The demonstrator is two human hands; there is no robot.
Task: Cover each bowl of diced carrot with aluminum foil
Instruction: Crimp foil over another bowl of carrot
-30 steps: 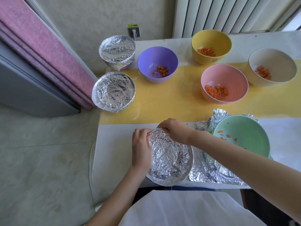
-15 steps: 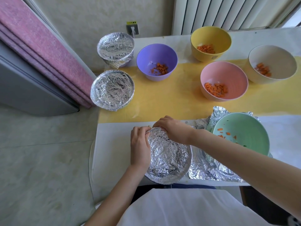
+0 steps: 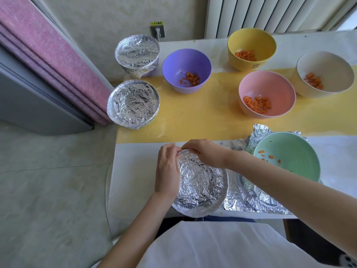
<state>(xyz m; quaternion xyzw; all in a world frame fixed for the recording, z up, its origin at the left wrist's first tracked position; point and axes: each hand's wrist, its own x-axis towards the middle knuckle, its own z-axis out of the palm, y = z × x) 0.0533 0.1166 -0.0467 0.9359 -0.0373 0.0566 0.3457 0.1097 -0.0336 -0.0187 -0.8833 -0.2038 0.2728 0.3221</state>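
A foil-covered bowl [image 3: 201, 186] sits at the table's near edge. My left hand [image 3: 167, 171] cups its left rim, fingers pressed on the foil. My right hand [image 3: 204, 152] pinches the foil at the far rim. A green bowl [image 3: 289, 157] with a few carrot bits rests on a crumpled foil sheet [image 3: 249, 198] to the right. Purple [image 3: 186, 69], yellow [image 3: 251, 47], pink [image 3: 267, 93] and cream [image 3: 326, 73] bowls hold diced carrot, uncovered. Two other foil-covered bowls [image 3: 133, 103] [image 3: 137, 52] stand at the far left.
The white table [image 3: 135, 175] carries a yellow runner [image 3: 202, 117]. A pink and grey panel [image 3: 48, 60] leans left of the table, over the floor. A radiator [image 3: 270, 12] and a wall socket [image 3: 157, 30] are behind.
My hands have come closer together at the far-left rim of the near foil-covered bowl, still crimping the foil. The view has shifted slightly; the bowls have not moved.
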